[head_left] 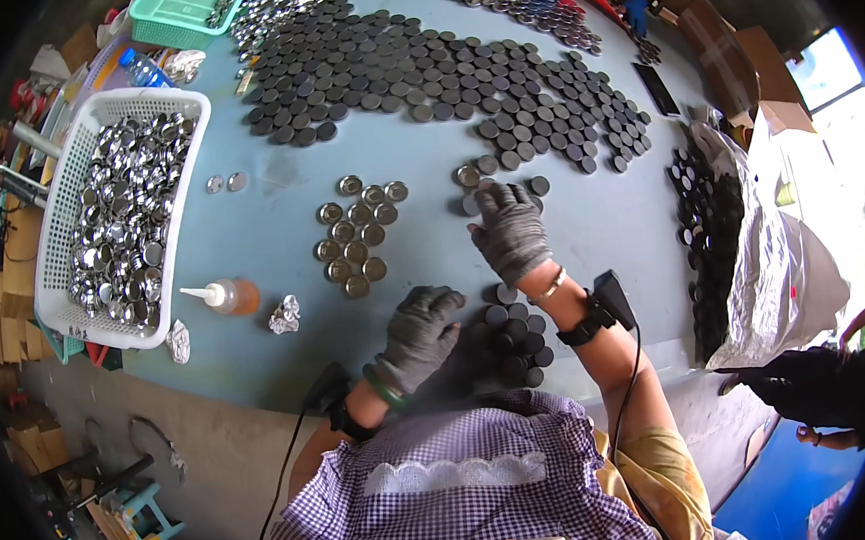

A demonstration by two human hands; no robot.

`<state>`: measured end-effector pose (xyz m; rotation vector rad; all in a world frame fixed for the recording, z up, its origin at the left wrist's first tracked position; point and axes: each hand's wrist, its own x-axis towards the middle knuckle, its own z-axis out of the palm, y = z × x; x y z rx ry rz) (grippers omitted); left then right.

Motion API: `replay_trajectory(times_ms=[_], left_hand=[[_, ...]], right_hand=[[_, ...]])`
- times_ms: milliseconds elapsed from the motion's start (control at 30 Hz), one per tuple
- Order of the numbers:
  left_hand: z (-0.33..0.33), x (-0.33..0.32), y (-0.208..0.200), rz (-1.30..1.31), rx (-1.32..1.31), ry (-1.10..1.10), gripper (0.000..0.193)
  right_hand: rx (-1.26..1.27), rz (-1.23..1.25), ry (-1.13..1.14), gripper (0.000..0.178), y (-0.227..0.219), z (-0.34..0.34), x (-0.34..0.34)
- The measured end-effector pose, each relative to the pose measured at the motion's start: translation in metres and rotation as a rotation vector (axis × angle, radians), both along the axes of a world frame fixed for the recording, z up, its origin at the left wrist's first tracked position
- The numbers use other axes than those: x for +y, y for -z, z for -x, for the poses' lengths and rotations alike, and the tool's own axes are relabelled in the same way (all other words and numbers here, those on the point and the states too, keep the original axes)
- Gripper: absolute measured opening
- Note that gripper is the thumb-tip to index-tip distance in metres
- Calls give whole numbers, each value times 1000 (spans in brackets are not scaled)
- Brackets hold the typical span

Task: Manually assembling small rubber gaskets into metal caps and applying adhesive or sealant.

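Note:
My right hand (512,228), in a grey glove, reaches over the middle of the table. Its fingers close down on a small round disc (471,205), partly hidden under them. Close by lie an open metal cap (467,175) and a few black discs (539,186). My left hand (419,337), gloved too, hovers near the front edge, thumb and fingers apart, with nothing visible in it. Beyond it sits a loose group of shallow metal caps (358,215), hollow side up. Between my forearms stands a cluster of black discs (516,339).
A white basket (203,110) of shiny caps stands at left, near a dropper bottle (224,297) and crumpled wads (284,314). Many black discs (378,63) cover the far table. A phone (657,90) lies at right; another person's blue-gloved hand (637,13) works beyond.

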<state>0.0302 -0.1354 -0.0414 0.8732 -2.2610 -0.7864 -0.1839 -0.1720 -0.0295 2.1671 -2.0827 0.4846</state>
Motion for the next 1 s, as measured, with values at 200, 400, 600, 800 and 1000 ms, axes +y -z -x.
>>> replay_trajectory(times_ms=[200,400,600,800,1000], left_hand=[[44,-1,38,9,-145,377,32],[76,10,6,-42,-449,267,32],[67,6,6,-211,-52,270,31],[32,7,0,-323,282,76,45],[11,3,7,-313,292,-46,49]], right_hand=[[-275,164,-41,42,-31,21,57],[-455,52,24,39,-24,27,95],[-811,-113,148,33,-14,23,104],[-1349,-122,18,42,12,12,106],[-1456,-509,20,42,-5,-2,96]])
